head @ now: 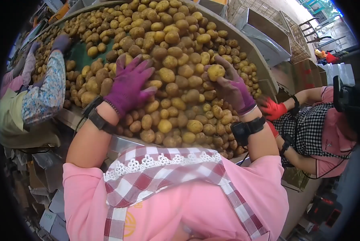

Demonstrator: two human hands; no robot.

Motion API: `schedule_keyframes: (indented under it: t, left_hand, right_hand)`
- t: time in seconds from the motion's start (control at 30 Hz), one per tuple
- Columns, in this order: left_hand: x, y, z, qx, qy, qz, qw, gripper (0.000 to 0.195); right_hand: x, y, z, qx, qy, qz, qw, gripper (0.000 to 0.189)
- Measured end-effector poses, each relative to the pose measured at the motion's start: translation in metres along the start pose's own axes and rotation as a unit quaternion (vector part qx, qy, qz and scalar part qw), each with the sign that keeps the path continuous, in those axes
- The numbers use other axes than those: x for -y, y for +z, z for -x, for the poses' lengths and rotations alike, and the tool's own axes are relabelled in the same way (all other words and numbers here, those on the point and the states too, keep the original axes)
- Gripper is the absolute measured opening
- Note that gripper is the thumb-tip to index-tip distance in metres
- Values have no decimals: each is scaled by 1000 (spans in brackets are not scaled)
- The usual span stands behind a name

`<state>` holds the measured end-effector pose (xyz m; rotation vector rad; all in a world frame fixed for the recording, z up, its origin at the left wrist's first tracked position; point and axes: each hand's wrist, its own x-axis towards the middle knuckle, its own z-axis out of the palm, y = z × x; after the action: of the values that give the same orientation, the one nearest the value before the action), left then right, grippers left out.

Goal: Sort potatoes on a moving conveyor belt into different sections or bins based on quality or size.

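A large heap of potatoes (171, 87) covers the sorting table in front of me. Both my hands wear purple gloves with darker, dirty fingers. Flat on the heap at the left lies my left hand (131, 81), its fingers spread and nothing gripped in it. On the right, my right hand (232, 86) holds one round potato (216, 72) between thumb and fingers, just above the other potatoes. Dark straps with small devices are on both my wrists.
The table's raised rim (252, 45) curves round the heap. At the right, a person in red gloves (275, 109) stands close to the rim. More people work at the left, one in a flowered sleeve (52, 87). Cardboard boxes (267, 33) and plastic crates stand beyond.
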<state>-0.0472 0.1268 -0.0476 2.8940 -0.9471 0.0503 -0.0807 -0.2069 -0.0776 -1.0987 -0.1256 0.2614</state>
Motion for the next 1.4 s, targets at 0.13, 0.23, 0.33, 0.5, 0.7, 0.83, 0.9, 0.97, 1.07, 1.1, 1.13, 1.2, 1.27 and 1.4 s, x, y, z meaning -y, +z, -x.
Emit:
schedule_keyframes:
  t: [0.13, 0.23, 0.33, 0.5, 0.7, 0.83, 0.9, 0.97, 1.07, 1.1, 1.13, 1.2, 1.27, 1.4]
  left_hand:
    - [8, 11, 1, -9, 11, -5, 1000, 57]
    - [14, 21, 2, -27, 21, -25, 999, 56]
    - [16, 28, 0, -16, 27, -74, 997, 56]
    - [6, 15, 4, -14, 6, 52, 999, 57]
    - [-8, -11, 5, -3, 19, -27, 999, 61]
    - [-12, -19, 10, 12, -2, 3, 1000, 58]
    - [-11, -19, 12, -6, 7, 2, 1000, 57]
    - [-9, -17, 12, -18, 15, 6, 1000, 52]
    - [-7, -17, 11, -5, 15, 3, 1000, 49]
    - [-6, -16, 10, -17, 18, 14, 1000, 46]
    - [-5, -16, 10, -4, 9, 23, 1000, 44]
    - [-3, -15, 10, -18, 14, 23, 999, 42]
    - [-1, -12, 10, -15, 14, 14, 1000, 42]
    - [3, -3, 9, -7, 3, 11, 1000, 43]
  right_hand:
    - [27, 66, 1, 3, 61, 103, 993, 54]
    - [28, 109, 5, 134, -292, 538, 779, 47]
    - [52, 124, 4, 252, -351, 576, 694, 43]
    - [161, 59, -65, -112, -560, 730, 377, 46]
    - [96, -42, -111, -273, -305, 759, 506, 46]
    - [1, -23, -152, -102, -335, 730, 587, 49]
    - [-11, -12, -183, -69, -288, 711, 638, 55]
    - [-17, -4, -202, -33, -185, 610, 770, 56]
    - [-21, -2, -202, -34, -172, 601, 780, 56]
    - [-26, -3, -190, -35, -194, 578, 792, 57]
    - [-30, -4, -176, -28, -193, 564, 803, 58]
    - [-39, -2, -140, -17, -189, 595, 781, 59]
    - [-44, 5, -101, 12, -171, 633, 755, 60]
    - [-51, 21, -26, 26, -182, 670, 719, 60]
